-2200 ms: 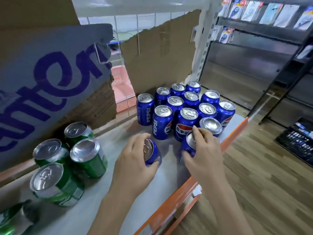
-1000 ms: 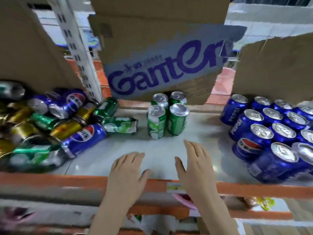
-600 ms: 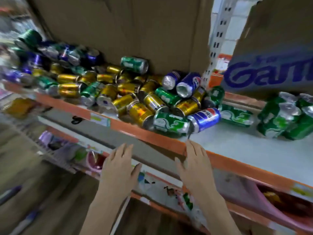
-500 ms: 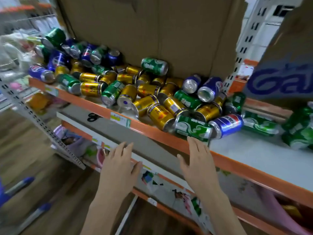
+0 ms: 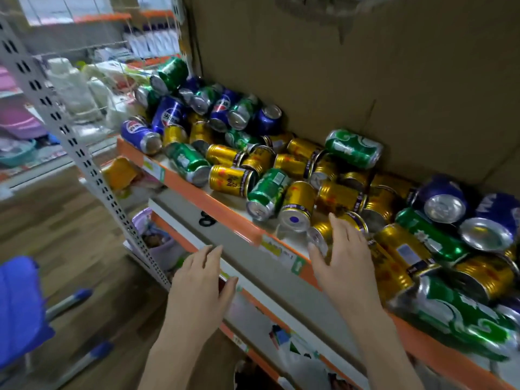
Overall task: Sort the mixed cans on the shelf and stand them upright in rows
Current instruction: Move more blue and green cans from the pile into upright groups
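A jumbled pile of cans lies on its sides along the shelf (image 5: pixel 197 190): gold cans (image 5: pixel 230 180), green cans (image 5: pixel 267 192) and blue Pepsi cans (image 5: pixel 168 115). My right hand (image 5: pixel 342 260) reaches over the orange shelf edge with fingers straight, its fingertips at a gold can (image 5: pixel 320 235) lying near the front. It holds nothing. My left hand (image 5: pixel 201 280) hovers lower and to the left, in front of the shelf below, with relaxed fingers and nothing in it.
Brown cardboard (image 5: pixel 365 80) backs the shelf behind the pile. A white perforated upright (image 5: pixel 84 161) stands at left. Lower shelves (image 5: pixel 281 333) hold bags and small goods. Wooden floor (image 5: pixel 70 243) and a blue object (image 5: pixel 19 305) are at the lower left.
The view swung left from the upright blue and green cans to the mixed pile. Both hands let go of blue cans; my right hand has now risen over the shelf edge to the gold can.
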`<state>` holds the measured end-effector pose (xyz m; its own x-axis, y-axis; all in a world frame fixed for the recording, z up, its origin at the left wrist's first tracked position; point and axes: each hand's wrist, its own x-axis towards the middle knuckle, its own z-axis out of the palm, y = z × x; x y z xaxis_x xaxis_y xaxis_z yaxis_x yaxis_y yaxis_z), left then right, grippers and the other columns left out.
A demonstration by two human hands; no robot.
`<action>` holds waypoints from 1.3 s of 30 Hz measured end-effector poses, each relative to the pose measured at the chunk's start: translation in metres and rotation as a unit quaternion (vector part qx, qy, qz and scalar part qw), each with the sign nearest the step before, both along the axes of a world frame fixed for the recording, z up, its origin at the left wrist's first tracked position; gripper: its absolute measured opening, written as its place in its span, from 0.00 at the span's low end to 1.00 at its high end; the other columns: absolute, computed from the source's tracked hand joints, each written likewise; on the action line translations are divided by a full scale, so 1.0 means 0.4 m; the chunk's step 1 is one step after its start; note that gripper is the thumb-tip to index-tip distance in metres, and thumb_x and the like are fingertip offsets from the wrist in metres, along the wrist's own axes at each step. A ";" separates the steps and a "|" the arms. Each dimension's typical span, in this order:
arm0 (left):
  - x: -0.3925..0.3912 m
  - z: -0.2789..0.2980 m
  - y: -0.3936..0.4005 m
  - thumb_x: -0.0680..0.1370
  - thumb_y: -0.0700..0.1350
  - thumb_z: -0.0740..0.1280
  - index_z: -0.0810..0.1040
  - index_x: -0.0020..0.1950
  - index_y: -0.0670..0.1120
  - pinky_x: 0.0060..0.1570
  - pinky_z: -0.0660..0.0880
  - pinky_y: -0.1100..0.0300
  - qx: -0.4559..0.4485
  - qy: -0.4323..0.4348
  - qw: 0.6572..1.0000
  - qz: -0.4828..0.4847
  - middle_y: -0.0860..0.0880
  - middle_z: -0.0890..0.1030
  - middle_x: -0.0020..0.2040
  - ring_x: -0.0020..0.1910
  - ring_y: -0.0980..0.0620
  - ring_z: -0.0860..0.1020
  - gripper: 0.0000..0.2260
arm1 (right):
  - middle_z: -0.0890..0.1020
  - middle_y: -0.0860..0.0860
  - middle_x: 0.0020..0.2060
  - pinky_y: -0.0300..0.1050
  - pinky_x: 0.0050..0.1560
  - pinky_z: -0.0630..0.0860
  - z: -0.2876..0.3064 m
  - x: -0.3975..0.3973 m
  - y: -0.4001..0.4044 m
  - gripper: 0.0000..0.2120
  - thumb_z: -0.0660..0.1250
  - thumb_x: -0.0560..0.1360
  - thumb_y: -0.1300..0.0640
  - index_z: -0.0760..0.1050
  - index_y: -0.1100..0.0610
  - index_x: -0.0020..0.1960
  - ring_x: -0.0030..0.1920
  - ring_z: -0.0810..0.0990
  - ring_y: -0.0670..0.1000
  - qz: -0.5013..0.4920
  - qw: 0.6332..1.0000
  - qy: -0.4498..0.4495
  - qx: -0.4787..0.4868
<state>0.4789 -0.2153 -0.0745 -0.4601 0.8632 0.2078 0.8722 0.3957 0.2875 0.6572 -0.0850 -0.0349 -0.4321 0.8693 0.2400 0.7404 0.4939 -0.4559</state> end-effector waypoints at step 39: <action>-1.123 0.280 0.723 0.72 0.49 0.71 0.74 0.63 0.40 0.57 0.70 0.47 0.209 0.058 0.968 -0.130 0.39 0.75 0.60 0.57 0.37 0.74 0.23 | 0.66 0.49 0.69 0.41 0.68 0.58 0.062 -1.038 0.383 0.30 0.63 0.76 0.49 0.58 0.55 0.74 0.70 0.60 0.48 -0.136 0.991 0.011 0.008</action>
